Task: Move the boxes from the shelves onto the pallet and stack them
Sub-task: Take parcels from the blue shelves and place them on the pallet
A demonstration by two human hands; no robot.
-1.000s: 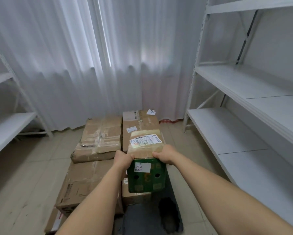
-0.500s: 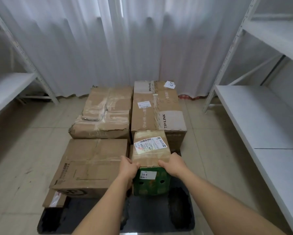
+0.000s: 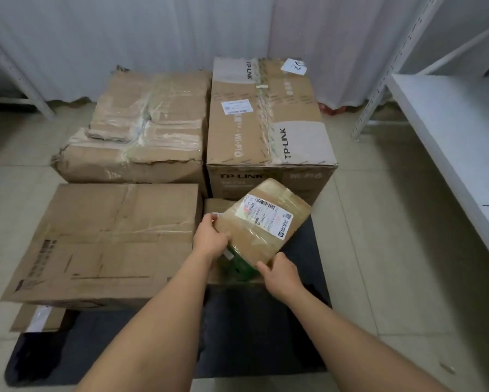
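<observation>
I hold a small box with a brown taped top, a white shipping label and green sides. It is turned at an angle, low over the black pallet. My left hand grips its near left edge. My right hand grips its near right corner. Under it lies a flat brown box, mostly hidden. Three larger cardboard boxes stand on the pallet: a TP-LINK box at the back right, a crumpled taped box at the back left, and a wide box at the front left.
A white metal shelf unit runs along the right side, its lower board bare. Another shelf leg stands at the far left. White curtains hang behind the pallet. A small flat box pokes out under the front-left box. Tiled floor surrounds the pallet.
I have leaned in and down over the pallet. The small box has dropped lower and twisted clockwise, its far end now pointing to the right. Both hands keep their hold.
</observation>
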